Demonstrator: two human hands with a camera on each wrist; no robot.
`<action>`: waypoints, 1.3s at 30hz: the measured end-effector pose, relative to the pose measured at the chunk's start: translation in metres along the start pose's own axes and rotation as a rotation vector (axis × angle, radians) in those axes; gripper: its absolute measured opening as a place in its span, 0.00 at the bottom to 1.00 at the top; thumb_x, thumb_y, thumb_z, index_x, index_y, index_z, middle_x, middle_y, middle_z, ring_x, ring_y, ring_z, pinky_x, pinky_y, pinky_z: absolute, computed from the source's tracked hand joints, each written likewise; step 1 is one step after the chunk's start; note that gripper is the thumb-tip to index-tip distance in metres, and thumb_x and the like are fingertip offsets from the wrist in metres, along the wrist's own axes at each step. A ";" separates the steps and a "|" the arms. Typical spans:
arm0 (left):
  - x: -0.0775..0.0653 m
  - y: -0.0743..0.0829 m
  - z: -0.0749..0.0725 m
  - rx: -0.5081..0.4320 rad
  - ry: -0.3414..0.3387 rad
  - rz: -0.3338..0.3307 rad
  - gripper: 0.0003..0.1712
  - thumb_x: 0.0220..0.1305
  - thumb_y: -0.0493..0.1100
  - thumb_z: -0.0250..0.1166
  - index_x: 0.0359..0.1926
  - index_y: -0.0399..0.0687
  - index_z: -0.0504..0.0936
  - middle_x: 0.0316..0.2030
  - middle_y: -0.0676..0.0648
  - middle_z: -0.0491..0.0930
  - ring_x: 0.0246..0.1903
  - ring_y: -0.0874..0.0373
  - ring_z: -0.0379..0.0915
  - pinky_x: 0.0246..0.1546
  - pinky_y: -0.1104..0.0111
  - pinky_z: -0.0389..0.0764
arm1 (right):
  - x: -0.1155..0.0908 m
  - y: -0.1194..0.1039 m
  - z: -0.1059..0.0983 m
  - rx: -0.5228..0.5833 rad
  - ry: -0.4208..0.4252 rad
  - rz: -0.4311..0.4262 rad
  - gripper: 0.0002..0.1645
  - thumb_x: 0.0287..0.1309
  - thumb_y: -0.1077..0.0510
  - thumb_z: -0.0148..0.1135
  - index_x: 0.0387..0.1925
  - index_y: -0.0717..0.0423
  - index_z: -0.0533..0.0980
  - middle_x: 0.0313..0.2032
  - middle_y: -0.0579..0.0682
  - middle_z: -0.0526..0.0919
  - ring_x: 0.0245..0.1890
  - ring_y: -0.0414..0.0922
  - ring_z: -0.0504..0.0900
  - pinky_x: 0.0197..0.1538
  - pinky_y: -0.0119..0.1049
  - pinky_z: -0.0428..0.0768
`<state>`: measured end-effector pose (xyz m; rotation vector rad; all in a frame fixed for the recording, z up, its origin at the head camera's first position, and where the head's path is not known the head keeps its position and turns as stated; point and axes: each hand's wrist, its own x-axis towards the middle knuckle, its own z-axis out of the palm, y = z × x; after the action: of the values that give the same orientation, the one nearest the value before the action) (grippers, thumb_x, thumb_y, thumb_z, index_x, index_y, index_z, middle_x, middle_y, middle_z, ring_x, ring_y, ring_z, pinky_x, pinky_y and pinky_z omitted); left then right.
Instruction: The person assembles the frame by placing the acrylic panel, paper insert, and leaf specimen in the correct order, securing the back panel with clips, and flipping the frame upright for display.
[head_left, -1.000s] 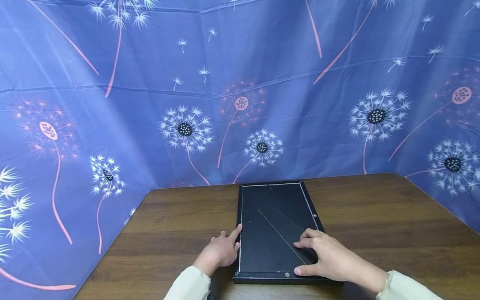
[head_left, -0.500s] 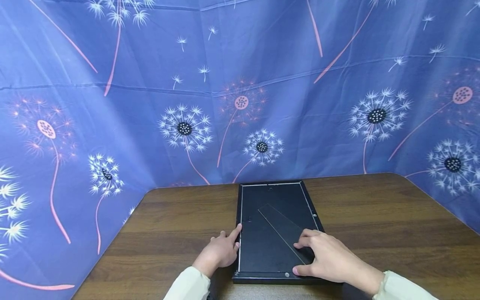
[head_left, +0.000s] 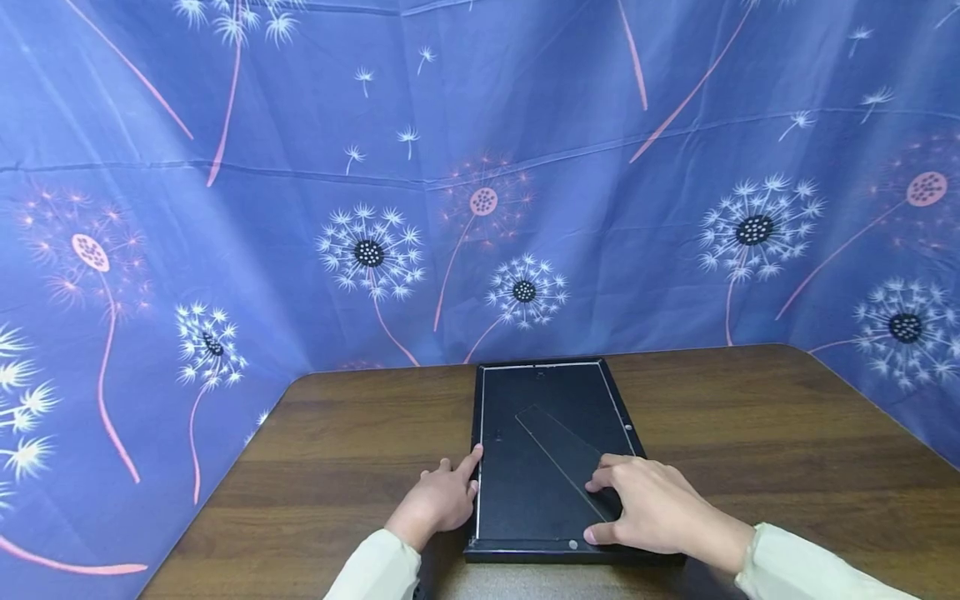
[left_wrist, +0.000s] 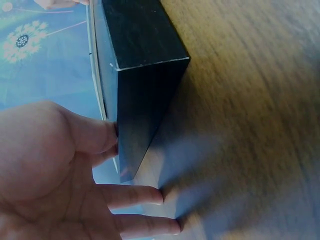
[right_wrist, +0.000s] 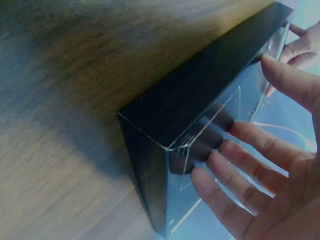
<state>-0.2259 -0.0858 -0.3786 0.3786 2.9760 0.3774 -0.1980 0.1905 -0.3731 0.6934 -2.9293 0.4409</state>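
Note:
A black picture frame (head_left: pixel 517 492) lies back side up on the wooden table, a pale line running around its back panel. Set diagonally on that panel is a narrow stand flap (head_left: pixel 558 450), its lower end partly behind my right hand (head_left: pixel 652 504). With bent fingers and thumb spread apart, that hand touches the panel near the lower right corner; the right wrist view shows the fingertips (right_wrist: pixel 198 172) on the dark glossy surface. My left hand (head_left: pixel 438 496) touches the left edge of the picture frame with its index finger. In the left wrist view, two other fingers (left_wrist: pixel 145 225) reach down to the tabletop.
The brown wooden table (head_left: pixel 360 433) extends on both sides of the picture frame. A blue curtain (head_left: pixel 435 183) with dandelion prints hangs behind the table and along its sides. Small round silver spots (head_left: pixel 627 427) sit on the picture frame's border.
My right hand has shifted slightly left, its thumb sliding a little along the bottom border. The left hand stays put on the edge. The head view has tilted very slightly.

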 end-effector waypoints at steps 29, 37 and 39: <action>0.000 0.002 -0.001 0.027 -0.002 -0.022 0.28 0.75 0.44 0.56 0.74 0.51 0.68 0.61 0.23 0.72 0.56 0.19 0.71 0.57 0.38 0.74 | 0.020 -0.006 -0.011 -0.064 -0.045 0.077 0.25 0.20 0.33 0.85 0.25 0.39 0.89 0.32 0.39 0.90 0.40 0.51 0.86 0.40 0.53 0.83; -0.002 0.002 0.000 0.029 0.002 -0.039 0.28 0.76 0.44 0.56 0.74 0.52 0.68 0.61 0.23 0.72 0.57 0.19 0.70 0.55 0.38 0.76 | 0.021 -0.008 -0.010 -0.081 -0.028 0.066 0.25 0.20 0.35 0.86 0.25 0.40 0.89 0.31 0.40 0.89 0.42 0.53 0.86 0.63 0.68 0.67; -0.002 0.002 0.000 0.036 0.003 -0.040 0.28 0.76 0.44 0.56 0.74 0.52 0.68 0.61 0.23 0.72 0.56 0.20 0.71 0.55 0.38 0.76 | 0.022 -0.010 -0.010 -0.081 -0.034 0.085 0.25 0.20 0.36 0.87 0.25 0.41 0.89 0.31 0.42 0.89 0.42 0.53 0.86 0.63 0.69 0.66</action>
<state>-0.2238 -0.0841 -0.3776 0.3214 2.9913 0.3214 -0.2132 0.1758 -0.3576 0.5743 -2.9983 0.3187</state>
